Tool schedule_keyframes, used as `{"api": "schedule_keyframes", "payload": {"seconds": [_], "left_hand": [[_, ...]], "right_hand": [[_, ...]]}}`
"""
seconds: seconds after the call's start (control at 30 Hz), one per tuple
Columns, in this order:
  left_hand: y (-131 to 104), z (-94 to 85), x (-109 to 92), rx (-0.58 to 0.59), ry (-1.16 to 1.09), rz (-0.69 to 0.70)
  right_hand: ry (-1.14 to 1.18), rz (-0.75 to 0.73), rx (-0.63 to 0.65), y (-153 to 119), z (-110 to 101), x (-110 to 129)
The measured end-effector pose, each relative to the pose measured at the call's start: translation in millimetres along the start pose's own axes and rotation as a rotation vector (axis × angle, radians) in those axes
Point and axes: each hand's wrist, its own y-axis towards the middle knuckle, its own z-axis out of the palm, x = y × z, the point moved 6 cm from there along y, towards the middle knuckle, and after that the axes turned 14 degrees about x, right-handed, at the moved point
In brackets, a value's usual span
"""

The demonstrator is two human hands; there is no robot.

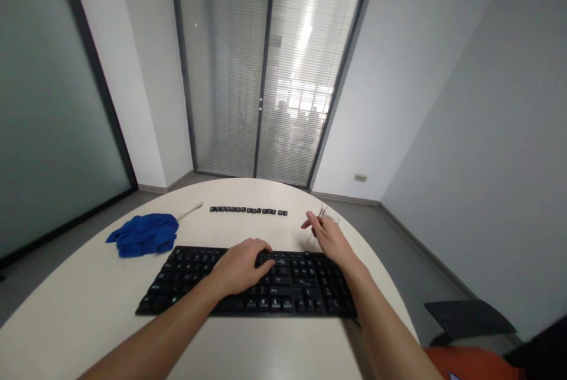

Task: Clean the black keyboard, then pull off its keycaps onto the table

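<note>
A black keyboard [279, 291] lies across the table in front of me. My left hand [243, 265] rests on its middle, palm down, with thumb and fingers apart. Beyond the keyboard's right part, my right hand [328, 235] has its fingers around a thin wire tool [322, 212], whose prongs stick up past the fingers. Part of the tool is hidden by the hand. A row of several small black keycaps [248, 210] runs along the table behind the keyboard.
On the table's left lie a crumpled blue cloth [146, 234] and a thin light stick [190, 211], perhaps a brush. The round table [97, 297] curves away at both sides. A dark chair [469, 318] stands at the right.
</note>
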Motion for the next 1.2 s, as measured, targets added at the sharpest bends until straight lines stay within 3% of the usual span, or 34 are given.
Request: {"api": "schedule_keyframes", "payload": {"seconds": [0.17, 0.57, 0.83, 1.07, 1.2], "left_hand": [[1, 0.0, 2, -0.011, -0.007, 0.007], [1, 1.7, 2, -0.002, -0.002, 0.014], [2, 1.4, 2, 0.002, 0.002, 0.008], [1, 0.9, 2, -0.002, 0.006, 0.011], [1, 0.5, 1, -0.005, 0.010, 0.013]], "right_hand": [[0.162, 0.008, -0.015, -25, 1, -10], [0.282, 0.008, 0.162, -15, 13, -30], [0.218, -0.036, 0.195, -17, 19, -20], [0.002, -0.162, 0.206, -25, 21, 4], [0.072, -0.168, 0.181, -24, 14, -4]]}}
